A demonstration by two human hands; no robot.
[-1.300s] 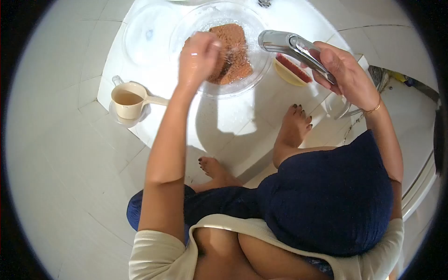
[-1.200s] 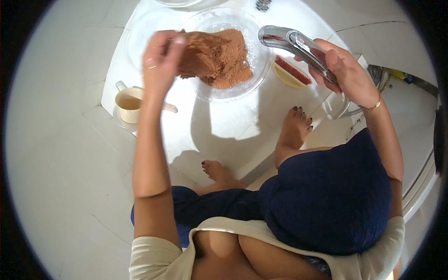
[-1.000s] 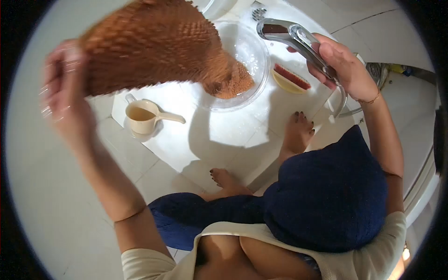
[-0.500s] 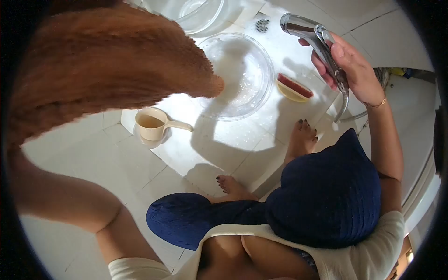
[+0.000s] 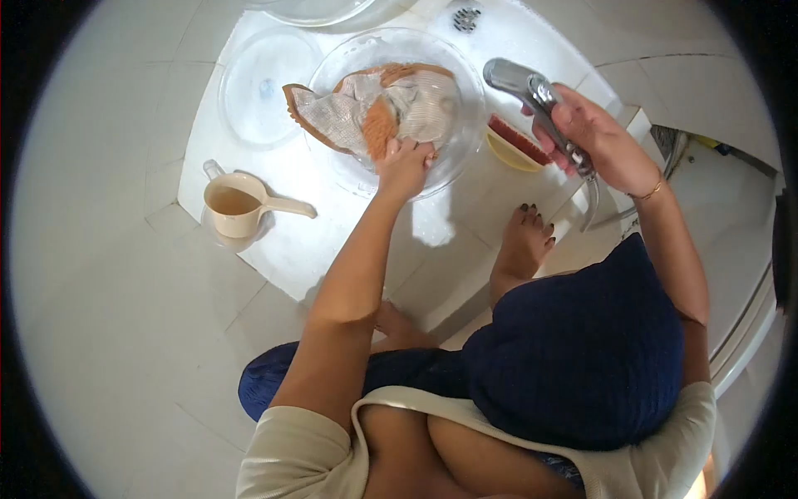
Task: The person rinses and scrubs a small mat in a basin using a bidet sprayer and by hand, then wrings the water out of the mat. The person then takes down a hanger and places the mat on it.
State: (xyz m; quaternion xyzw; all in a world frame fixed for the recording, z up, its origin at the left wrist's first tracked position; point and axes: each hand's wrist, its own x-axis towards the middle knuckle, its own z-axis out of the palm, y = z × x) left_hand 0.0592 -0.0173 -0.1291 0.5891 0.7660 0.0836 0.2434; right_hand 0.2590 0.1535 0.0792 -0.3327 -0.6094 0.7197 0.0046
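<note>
My right hand (image 5: 603, 141) is wrapped round the handle of a chrome shower head (image 5: 517, 79), held up over the right side of the wet floor. No water spray shows from it. A brown shaggy bath mat (image 5: 378, 129) with a pale ribbed underside lies folded in a clear plastic basin (image 5: 480, 104), one corner hanging over the left rim. My left hand (image 5: 405, 169) is closed on the mat's near edge, inside the basin. Right of the basin, below the shower head, a scrub brush (image 5: 513, 158) with red bristles and a yellowish back rests on its side.
A beige dipper (image 5: 235, 214) with brownish liquid stands at the left on a clear container. Behind it lies a round clear lid or tray (image 5: 241, 100). Another clear basin (image 5: 316, 12) is at the top edge, near a floor drain (image 5: 466, 20). My bare foot (image 5: 519, 249) stands at the right.
My left hand has brought the brown mat down from the upper left into the basin, pale underside up. The right hand with the shower head has shifted slightly left and down.
</note>
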